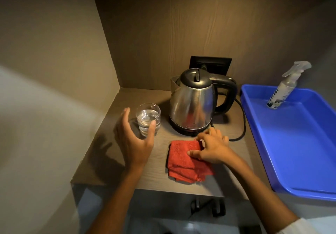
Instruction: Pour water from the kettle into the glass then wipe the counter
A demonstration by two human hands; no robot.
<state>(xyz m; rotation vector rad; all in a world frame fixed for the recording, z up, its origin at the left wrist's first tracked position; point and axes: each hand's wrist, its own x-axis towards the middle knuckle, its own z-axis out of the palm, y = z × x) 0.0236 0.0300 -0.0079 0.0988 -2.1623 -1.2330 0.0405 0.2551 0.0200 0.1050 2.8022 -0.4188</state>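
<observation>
A steel kettle [192, 102] with a black lid and handle stands upright on its base at the back of the wooden counter [112, 152]. Left of it is a clear glass [148, 118] holding water. My left hand [134, 139] curves around the glass's near side with fingers spread; the thumb touches the glass front, and no full grip shows. A folded red cloth [183, 162] lies in front of the kettle. My right hand [211, 147] rests on the cloth's upper right part, fingers pinching its far edge.
A blue plastic tray [294, 142] fills the right side, with a spray bottle [283, 88] leaning in its far corner. The kettle's black cord [242, 124] loops between kettle and tray. Walls close in at the left and back. The counter's front edge runs below the cloth.
</observation>
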